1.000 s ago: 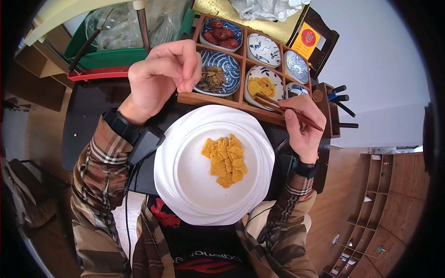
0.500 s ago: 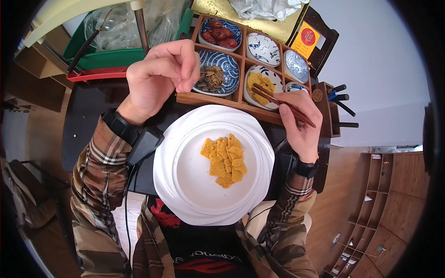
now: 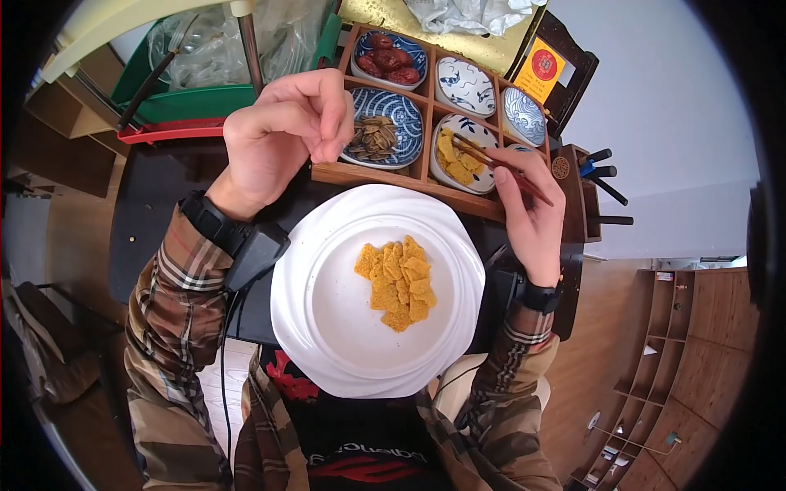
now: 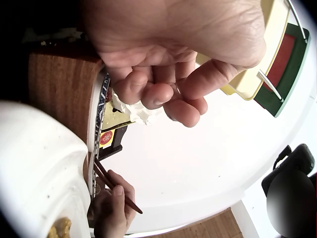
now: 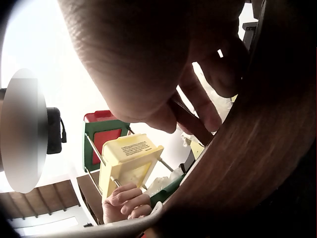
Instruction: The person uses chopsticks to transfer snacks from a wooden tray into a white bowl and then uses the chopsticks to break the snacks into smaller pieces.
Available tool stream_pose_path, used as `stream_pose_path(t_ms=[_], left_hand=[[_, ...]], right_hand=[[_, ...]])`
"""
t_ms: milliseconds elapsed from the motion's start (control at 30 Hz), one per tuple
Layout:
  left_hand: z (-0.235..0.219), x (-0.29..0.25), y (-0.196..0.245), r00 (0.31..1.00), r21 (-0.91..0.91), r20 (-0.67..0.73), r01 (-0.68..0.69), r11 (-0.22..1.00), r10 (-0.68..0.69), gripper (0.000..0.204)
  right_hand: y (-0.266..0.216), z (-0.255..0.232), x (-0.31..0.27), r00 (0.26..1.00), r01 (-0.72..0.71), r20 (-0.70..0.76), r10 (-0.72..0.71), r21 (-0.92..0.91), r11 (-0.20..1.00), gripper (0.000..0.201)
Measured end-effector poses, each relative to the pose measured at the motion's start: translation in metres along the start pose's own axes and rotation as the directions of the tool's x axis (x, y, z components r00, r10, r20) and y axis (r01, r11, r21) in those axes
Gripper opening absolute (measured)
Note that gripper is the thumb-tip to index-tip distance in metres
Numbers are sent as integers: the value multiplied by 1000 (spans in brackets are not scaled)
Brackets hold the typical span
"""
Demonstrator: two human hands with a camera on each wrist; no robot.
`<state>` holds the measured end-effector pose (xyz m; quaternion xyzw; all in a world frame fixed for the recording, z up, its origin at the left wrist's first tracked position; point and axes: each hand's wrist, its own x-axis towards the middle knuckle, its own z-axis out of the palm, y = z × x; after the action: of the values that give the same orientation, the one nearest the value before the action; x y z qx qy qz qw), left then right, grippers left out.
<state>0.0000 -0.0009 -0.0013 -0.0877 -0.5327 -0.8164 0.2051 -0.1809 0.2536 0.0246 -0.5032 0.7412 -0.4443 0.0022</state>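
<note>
My right hand [image 3: 532, 217] holds dark wooden chopsticks [image 3: 475, 150] between thumb and fingers, tips over the far side of a leaf-patterned bowl [image 3: 443, 173]. Yellow pieces [image 3: 458, 161] lie in that bowl, right by the tips. My left hand [image 3: 282, 135] hovers beside a blue patterned bowl of brown seeds [image 3: 375, 137], its fingers loosely curled around nothing, as the left wrist view also shows. Below both hands stands a large white plate [image 3: 295, 286] with a cluster of orange-yellow crisp pieces [image 3: 397, 282] in its middle.
The bowls sit in a divided wooden box [image 3: 360, 174], along with a bowl of red dates [image 3: 386, 61]. A pen holder [image 3: 577, 192] flanks it on the right. At the back left is a green tray [image 3: 205, 102] with clear plastic bags.
The chopstick tips have moved from the bowl's near side across the yellow pieces to its far side, my right hand shifting slightly left. Some yellow pieces lie differently. My left hand stays still.
</note>
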Motion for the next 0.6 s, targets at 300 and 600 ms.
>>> stream_pose_path(t_ms=[300,600], left_hand=[[7,0,4,999,32,-48,25,999,-23,9],[6,0,4,1000,44,-19,12,999,-11,10]], right_hand=[[4,-4,-7,995,-81,74,71,149,986,16],[5,-13,-8,996,-15,-79,29,172,985,15]])
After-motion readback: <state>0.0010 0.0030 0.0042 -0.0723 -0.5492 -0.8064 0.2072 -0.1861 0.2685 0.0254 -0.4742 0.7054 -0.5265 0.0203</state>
